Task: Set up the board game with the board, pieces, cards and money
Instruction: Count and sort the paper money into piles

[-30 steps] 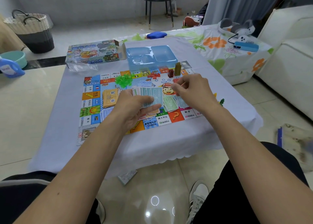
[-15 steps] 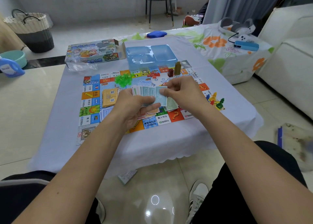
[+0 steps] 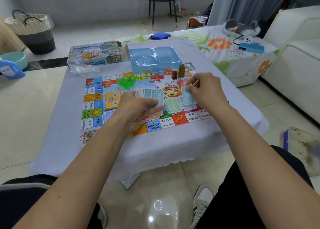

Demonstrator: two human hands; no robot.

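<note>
The colourful game board (image 3: 93, 106) lies flat on a low table with a pale cloth. My left hand (image 3: 136, 111) grips a fanned stack of paper money (image 3: 150, 94) above the board's middle. My right hand (image 3: 206, 88) pinches a single blue note (image 3: 187, 96) over a loose pile of blue notes (image 3: 189, 106) on the board. A green note pile (image 3: 173, 105) lies beside it. An orange card deck (image 3: 111, 100), green pieces (image 3: 126, 82), red pieces (image 3: 157, 76) and a brown tower piece (image 3: 181, 70) sit on the board.
A blue plastic tray (image 3: 166, 55) and the game box (image 3: 97, 55) stand behind the board. A folded leaflet (image 3: 129, 180) lies on the tiled floor below the table edge. A second table with a flowered cloth (image 3: 230, 55) and a white sofa (image 3: 294, 64) are to the right.
My right hand took a blue note from the fan in my left hand and carried it right, over the blue pile. My left hand stayed in place.
</note>
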